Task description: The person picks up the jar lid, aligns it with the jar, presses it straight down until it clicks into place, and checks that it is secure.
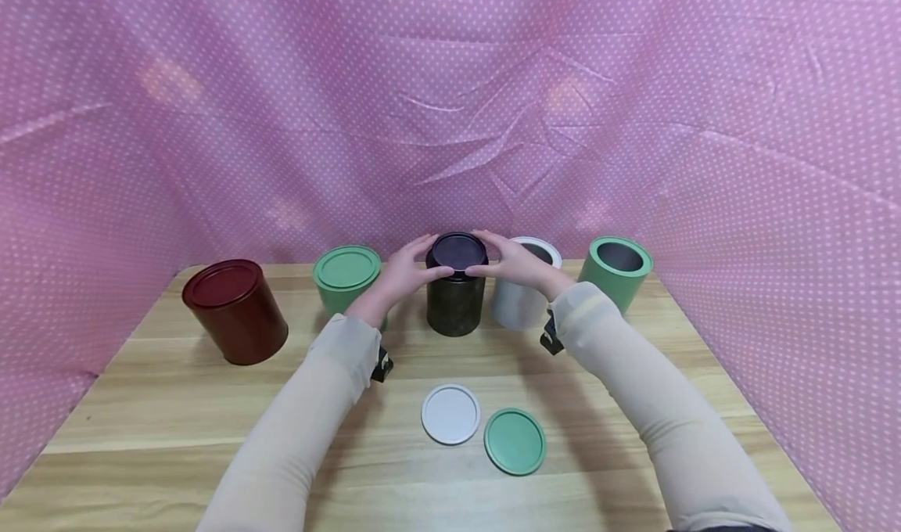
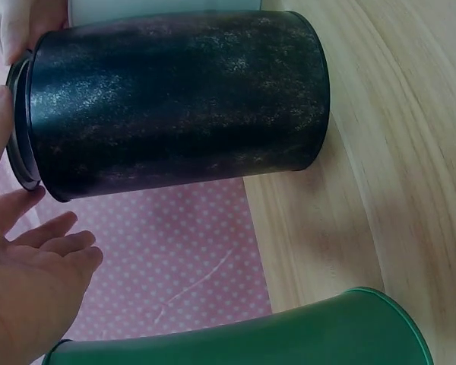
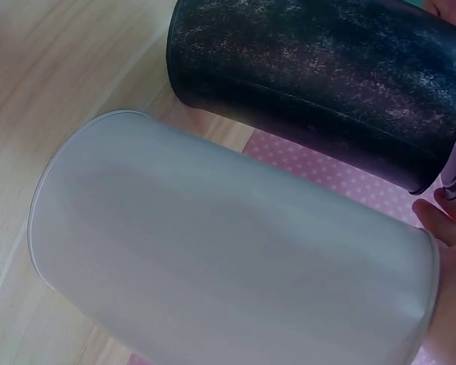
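Observation:
A black can (image 1: 454, 309) with a mottled surface stands upright at the back middle of the table. Over its mouth sits a matching black lid (image 1: 459, 252); the left wrist view shows a narrow gap between the lid's edge (image 2: 21, 125) and the can's rim. My left hand (image 1: 407, 270) holds the lid's left side, thumb at the front and fingers toward the back. From the right, my right hand (image 1: 517, 264) grips the same lid in a mirrored way, its wrist passing in front of an uncovered white can (image 1: 519, 303).
To the left stand a dark red lidded can (image 1: 239, 325) and a green lidded can (image 1: 345, 278). An uncovered green can (image 1: 611, 280) is at the right. A white lid (image 1: 450, 415) and a green lid (image 1: 515, 442) lie on the wooden table (image 1: 141, 438). Pink dotted cloth (image 1: 450, 125) surrounds it.

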Tool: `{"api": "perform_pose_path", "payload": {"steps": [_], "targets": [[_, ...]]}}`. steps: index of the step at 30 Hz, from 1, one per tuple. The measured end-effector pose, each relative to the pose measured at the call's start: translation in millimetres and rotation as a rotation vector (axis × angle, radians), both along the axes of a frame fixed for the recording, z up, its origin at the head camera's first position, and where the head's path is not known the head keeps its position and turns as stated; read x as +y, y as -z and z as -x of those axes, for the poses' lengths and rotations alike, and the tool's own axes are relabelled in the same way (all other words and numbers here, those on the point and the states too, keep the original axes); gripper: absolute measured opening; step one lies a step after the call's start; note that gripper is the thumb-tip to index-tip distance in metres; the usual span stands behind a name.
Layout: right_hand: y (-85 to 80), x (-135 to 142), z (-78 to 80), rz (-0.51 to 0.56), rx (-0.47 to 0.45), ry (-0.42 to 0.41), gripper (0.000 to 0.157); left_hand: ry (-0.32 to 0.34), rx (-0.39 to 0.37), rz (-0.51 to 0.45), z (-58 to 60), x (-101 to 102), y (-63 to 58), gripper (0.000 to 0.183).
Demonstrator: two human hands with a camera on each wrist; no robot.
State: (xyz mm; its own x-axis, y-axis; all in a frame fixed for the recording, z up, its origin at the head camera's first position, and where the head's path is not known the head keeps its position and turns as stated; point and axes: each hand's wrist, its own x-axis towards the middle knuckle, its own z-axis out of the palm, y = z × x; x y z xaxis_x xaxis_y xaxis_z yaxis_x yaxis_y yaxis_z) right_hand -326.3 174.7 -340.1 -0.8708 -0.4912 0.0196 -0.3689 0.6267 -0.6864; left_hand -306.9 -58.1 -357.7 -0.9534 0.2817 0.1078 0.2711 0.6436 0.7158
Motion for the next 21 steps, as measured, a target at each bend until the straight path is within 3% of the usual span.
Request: {"api": "perform_pose_path", "payload": {"steps": [12, 21], "targets": [[2.5, -7, 1.4, -0.103, 0.007, -0.002, 0.081, 0.018, -0.021, 0.026, 7.4, -7, 8.9, 0.08], [-0.3, -11, 6.0, -0.134, 0.001, 0.004, 0.082, 0.048, -0.075, 0.017, 11.1, -10, 2.3, 0.08]]}}
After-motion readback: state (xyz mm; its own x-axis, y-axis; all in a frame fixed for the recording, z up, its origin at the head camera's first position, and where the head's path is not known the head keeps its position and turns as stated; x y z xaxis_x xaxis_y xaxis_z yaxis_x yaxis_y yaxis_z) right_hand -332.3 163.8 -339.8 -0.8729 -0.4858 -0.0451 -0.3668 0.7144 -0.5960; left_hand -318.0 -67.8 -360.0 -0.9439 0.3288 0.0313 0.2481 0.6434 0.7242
